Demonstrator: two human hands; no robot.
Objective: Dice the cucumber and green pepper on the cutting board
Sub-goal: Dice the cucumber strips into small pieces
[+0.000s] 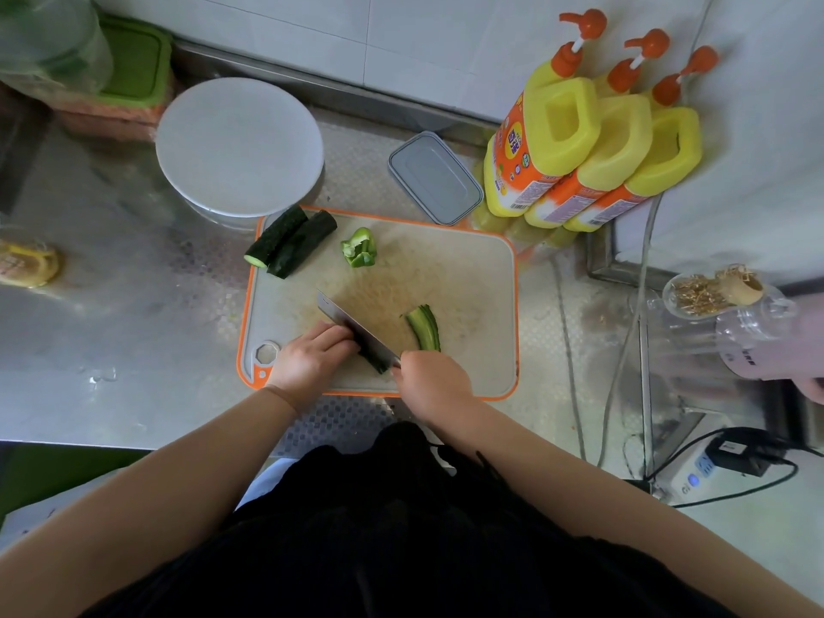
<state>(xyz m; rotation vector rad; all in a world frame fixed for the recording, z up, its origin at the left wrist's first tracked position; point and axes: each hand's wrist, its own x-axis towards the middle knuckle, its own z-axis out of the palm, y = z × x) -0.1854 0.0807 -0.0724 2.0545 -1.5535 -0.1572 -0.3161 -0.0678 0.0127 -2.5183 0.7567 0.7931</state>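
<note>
Left hand [312, 356]: fingers curled with knuckles raised, pressing a dark cucumber piece [373, 361] against the cutting board [472, 269] near its front edge; only the end of the piece shows beyond the blade. Right hand [430, 381]: fingers wrapped around the knife handle, which is hidden under the hand; the individual fingers cannot be made out. The knife [352, 325] stands edge-down across the held piece, flat against the left knuckles. Just right of the blade, on the board, lies a fan of cut cucumber strips [423, 327]. At the board's far left corner rest two cucumber lengths [290, 240], one overhanging the rim; a green pepper chunk [359, 247] sits beside them, further in. Handling, by judgement: cucumber is firm but wet and rolls on its rounded skin, so it is best held cut face down, fingertips tucked back. The pepper is light, hollow and waxy; skin down should steady it.
</note>
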